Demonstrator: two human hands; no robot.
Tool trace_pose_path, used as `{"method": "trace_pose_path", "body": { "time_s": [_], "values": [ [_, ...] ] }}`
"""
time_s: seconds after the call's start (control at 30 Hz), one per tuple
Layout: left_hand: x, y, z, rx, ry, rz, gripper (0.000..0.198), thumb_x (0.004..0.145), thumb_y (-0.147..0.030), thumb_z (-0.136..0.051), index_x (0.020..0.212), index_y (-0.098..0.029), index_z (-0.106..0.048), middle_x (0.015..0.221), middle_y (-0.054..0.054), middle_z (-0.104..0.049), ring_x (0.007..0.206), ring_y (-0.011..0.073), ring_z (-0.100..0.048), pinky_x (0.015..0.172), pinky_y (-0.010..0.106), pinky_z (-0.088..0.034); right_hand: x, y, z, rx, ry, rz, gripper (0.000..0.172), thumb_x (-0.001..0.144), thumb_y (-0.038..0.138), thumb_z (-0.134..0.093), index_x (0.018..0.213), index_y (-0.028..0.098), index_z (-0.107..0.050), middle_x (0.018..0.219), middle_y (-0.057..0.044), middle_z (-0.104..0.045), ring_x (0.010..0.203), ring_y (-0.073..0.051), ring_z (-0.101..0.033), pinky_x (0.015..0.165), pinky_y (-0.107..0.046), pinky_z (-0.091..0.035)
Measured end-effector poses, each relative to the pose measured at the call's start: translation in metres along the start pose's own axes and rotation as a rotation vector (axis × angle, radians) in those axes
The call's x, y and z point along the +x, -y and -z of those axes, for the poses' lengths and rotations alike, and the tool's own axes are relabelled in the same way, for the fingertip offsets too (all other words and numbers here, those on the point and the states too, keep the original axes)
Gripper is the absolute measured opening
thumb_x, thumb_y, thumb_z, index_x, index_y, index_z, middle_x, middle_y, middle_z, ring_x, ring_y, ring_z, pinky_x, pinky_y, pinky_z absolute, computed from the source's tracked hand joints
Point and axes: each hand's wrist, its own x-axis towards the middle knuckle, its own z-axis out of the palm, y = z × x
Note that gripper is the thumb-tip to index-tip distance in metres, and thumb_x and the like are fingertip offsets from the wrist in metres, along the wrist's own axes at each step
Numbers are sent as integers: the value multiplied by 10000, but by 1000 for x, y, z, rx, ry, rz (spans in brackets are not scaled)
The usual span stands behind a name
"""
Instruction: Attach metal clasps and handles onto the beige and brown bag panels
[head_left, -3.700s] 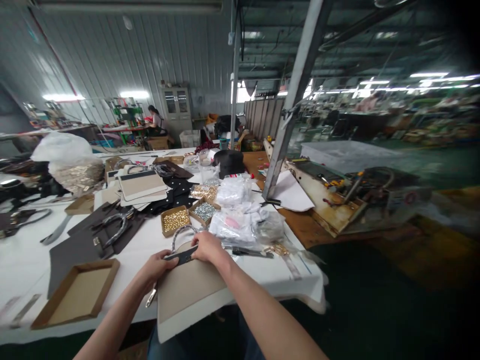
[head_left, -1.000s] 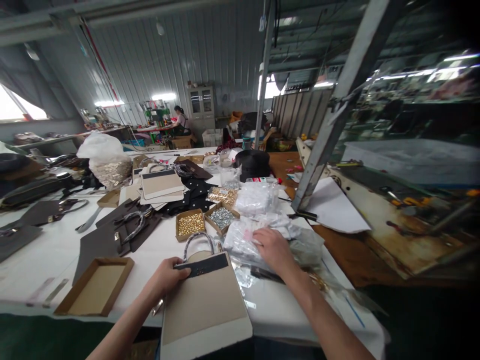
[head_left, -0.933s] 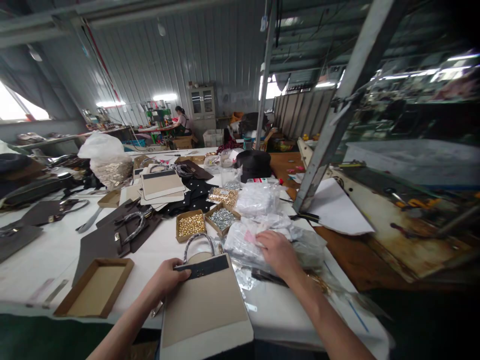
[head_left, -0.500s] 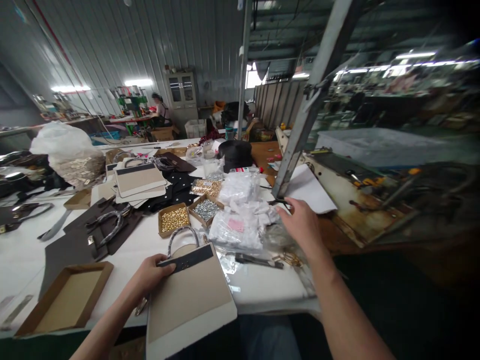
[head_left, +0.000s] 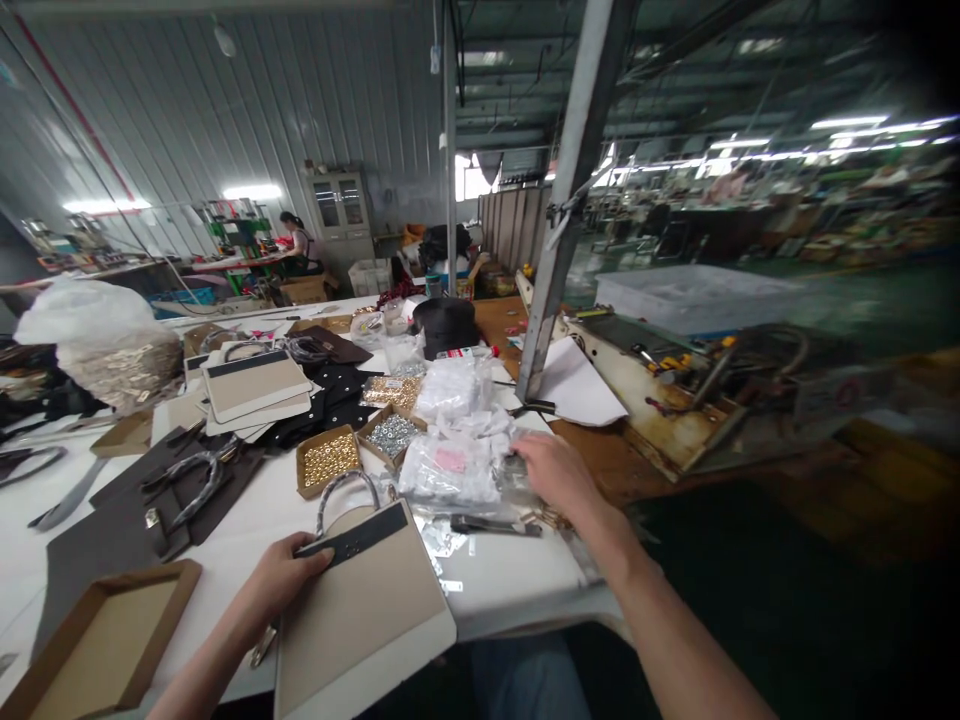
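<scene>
My left hand (head_left: 289, 575) is closed on the upper left edge of a beige handbag panel (head_left: 367, 610), thumb on its dark top strip. The panel has a pale lower band and a wrapped, looped handle (head_left: 349, 482), and tilts over the table's front edge. My right hand (head_left: 559, 470) reaches over the right side of the clear plastic bags (head_left: 450, 465), fingers curled; what they hold, if anything, is hidden. Beyond it a black tool (head_left: 536, 406) lies by the metal post. A dark strip-like piece (head_left: 495, 526) and small metal plates (head_left: 442, 540) lie between my hands.
Cardboard trays hold gold fittings (head_left: 330, 460) and silver fittings (head_left: 394, 433). An open cardboard tray (head_left: 105, 640) sits front left. Beige panels (head_left: 259, 385) are stacked farther back. The slanted metal post (head_left: 559, 220) and a worn machine (head_left: 637, 400) stand at right. A person sits far back.
My right hand has moved away from the black tool by the post, toward me and over the plastic bags. The view has turned right. My left hand still holds the panel.
</scene>
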Motion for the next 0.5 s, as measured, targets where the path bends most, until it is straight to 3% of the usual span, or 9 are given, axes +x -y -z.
{"method": "trace_pose_path", "body": {
  "time_s": [0.07, 0.2, 0.37, 0.5],
  "values": [
    [-1, 0, 0, -8, -11, 3, 603, 629, -694, -871, 940, -184, -791, 869, 90, -817, 872, 359, -787, 729, 385, -600, 13, 1, 5, -66, 133, -33, 369, 1011, 56, -552, 1150, 228, -846, 1196, -133, -860, 1145, -272, -779, 1009, -350, -504],
    [4, 7, 1, -22, -25, 0, 599, 639, -677, -873, 959, -175, -803, 900, 100, -825, 895, 358, -787, 743, 381, -599, 30, -5, 11, -138, 237, -105, 302, 927, 41, -640, 972, 205, -889, 994, -168, -868, 961, -304, -825, 839, -337, -519],
    [12, 19, 1, -6, -28, 0, 630, 646, -688, -854, 993, -163, -810, 888, 96, -820, 878, 343, -784, 727, 357, -574, 43, -6, 13, -186, 287, -134, 206, 965, 167, -711, 936, 152, -914, 1031, -257, -860, 1038, -389, -841, 857, -385, -559],
    [-3, 7, 4, -13, -50, -6, 567, 617, -669, -863, 918, -193, -795, 839, 86, -817, 886, 377, -797, 731, 391, -607, 46, 6, 20, -189, 296, -158, 256, 1007, 303, -735, 996, 126, -920, 1086, -283, -858, 1107, -403, -839, 900, -389, -575]
  ]
}}
